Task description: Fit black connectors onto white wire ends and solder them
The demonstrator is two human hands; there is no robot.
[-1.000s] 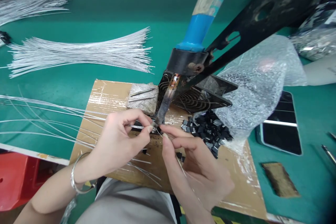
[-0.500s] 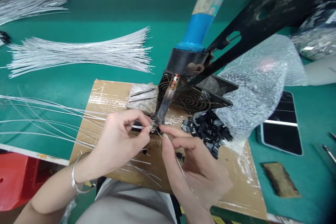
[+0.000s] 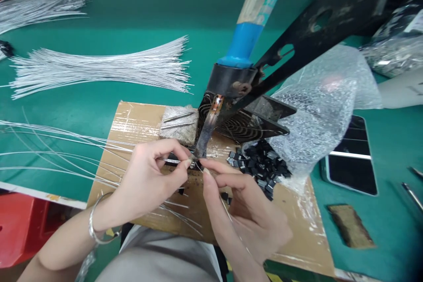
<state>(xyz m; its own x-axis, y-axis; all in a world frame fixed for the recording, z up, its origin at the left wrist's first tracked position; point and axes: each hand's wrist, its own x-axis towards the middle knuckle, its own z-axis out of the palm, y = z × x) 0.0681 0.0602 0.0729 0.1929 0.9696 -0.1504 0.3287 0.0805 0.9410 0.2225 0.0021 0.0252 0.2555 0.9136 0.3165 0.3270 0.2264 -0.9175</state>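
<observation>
Wire [image 3: 226, 209] extends between hands — right hand [image 3: 246, 205] pinching it, left hand [image 3: 155, 180] a small piece [image 3: 192, 161].

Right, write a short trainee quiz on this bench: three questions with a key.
1. True or false: the phone lies to the left of the cardboard.
2. How many metal rods lie on the pale block?
3. Fill the gap: the right hand holds a thin, bare ____.

Key:
1. False; the phone lies to the right of the cardboard.
2. Two.
3. Wire.
</observation>
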